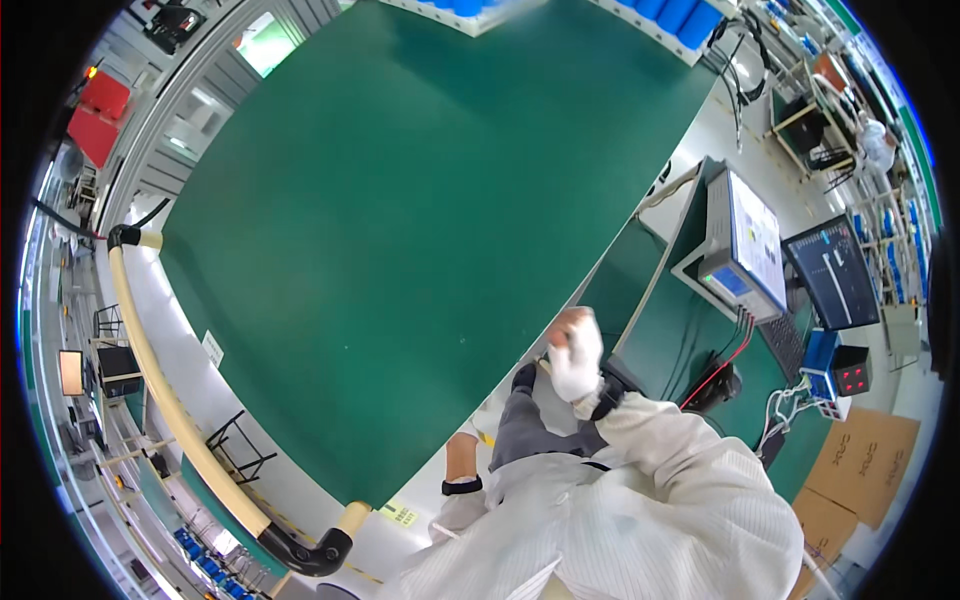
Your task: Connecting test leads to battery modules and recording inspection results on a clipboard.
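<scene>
Grips unclear

The white-gloved right hand (575, 360) curled loosely at four o'clock, contents unclear; the flat green central bench (400, 240) part-hid the left hand (461, 456) at six, openness and hold untellable. A white tray (660, 39) presumably steadied blue cylinders (700, 25) at one.

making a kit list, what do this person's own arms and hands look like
The left sleeve and right sleeve are white, the right finely striped. A black left wristband and a dark right wristband show. The right hand, blurred, has a white glove-like covering over much of it. Little of the left hand shows, with no glove visible.
</scene>
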Demonstrator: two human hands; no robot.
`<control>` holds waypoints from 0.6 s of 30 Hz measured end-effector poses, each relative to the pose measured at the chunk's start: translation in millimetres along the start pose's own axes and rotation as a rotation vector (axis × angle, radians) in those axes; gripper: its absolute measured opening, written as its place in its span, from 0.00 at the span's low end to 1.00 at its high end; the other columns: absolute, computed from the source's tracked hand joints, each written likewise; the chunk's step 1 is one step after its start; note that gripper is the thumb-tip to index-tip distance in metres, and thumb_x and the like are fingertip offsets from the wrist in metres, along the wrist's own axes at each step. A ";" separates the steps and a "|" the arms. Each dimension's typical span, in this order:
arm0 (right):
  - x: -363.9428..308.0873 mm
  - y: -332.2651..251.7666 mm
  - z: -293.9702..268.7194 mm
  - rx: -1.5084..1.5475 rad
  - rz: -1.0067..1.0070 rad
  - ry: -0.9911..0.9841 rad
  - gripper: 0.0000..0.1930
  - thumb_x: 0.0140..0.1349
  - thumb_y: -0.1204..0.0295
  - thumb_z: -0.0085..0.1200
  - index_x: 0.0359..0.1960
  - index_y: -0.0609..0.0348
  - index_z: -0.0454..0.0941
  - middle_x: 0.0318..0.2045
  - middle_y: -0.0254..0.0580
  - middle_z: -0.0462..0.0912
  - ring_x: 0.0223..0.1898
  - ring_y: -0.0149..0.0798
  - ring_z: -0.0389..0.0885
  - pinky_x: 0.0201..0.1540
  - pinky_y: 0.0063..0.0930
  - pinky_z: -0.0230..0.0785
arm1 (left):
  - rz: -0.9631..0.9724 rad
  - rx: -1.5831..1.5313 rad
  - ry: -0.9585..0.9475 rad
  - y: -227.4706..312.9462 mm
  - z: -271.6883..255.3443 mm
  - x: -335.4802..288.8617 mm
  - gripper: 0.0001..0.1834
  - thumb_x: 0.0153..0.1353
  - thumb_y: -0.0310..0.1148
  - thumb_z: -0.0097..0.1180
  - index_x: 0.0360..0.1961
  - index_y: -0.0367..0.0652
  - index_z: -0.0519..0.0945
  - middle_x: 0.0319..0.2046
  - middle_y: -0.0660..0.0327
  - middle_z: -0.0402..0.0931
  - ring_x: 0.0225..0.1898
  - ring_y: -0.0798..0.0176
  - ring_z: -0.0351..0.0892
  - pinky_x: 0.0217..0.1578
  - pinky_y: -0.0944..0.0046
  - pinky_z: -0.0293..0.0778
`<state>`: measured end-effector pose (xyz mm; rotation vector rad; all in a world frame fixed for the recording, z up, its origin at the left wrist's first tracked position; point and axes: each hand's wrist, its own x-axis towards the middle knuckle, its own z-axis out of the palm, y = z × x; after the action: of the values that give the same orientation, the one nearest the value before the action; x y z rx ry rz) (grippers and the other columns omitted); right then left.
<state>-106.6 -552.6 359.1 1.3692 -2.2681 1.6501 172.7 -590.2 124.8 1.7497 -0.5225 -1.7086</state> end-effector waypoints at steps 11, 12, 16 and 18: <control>-38.9 143.6 222.1 -0.245 0.343 -0.730 0.14 0.55 0.64 0.50 0.41 0.57 0.77 0.39 0.49 0.77 0.40 0.51 0.76 0.41 0.38 0.70 | -0.149 -0.074 -0.141 14.5 -1.4 -13.3 0.21 0.65 0.47 0.48 0.55 0.52 0.67 0.47 0.63 0.71 0.40 0.59 0.71 0.32 0.61 0.67; -32.8 139.9 227.0 -0.242 0.324 -0.728 0.15 0.55 0.63 0.50 0.42 0.56 0.77 0.40 0.50 0.77 0.41 0.50 0.76 0.42 0.38 0.71 | -0.145 -0.099 -0.066 18.1 4.4 -15.2 0.23 0.64 0.48 0.49 0.57 0.52 0.66 0.49 0.62 0.70 0.43 0.58 0.71 0.34 0.59 0.69; -17.8 123.2 206.5 -0.153 0.256 -0.731 0.20 0.57 0.58 0.49 0.46 0.56 0.77 0.45 0.51 0.78 0.44 0.50 0.78 0.45 0.39 0.72 | 0.100 -0.006 0.021 36.3 18.4 -39.2 0.28 0.63 0.45 0.50 0.58 0.38 0.67 0.46 0.55 0.73 0.43 0.56 0.73 0.43 0.54 0.70; -20.3 118.4 163.1 -0.227 0.206 -0.967 0.24 0.52 0.51 0.52 0.43 0.54 0.81 0.41 0.52 0.80 0.45 0.53 0.79 0.46 0.40 0.72 | 0.152 0.184 0.044 55.5 15.8 -62.3 0.31 0.63 0.46 0.50 0.58 0.30 0.66 0.51 0.50 0.72 0.49 0.52 0.72 0.52 0.52 0.67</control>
<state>-97.6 -660.0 187.6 2.2488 -2.9979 0.7327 160.1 -591.1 208.7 1.8196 -0.7930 -1.5546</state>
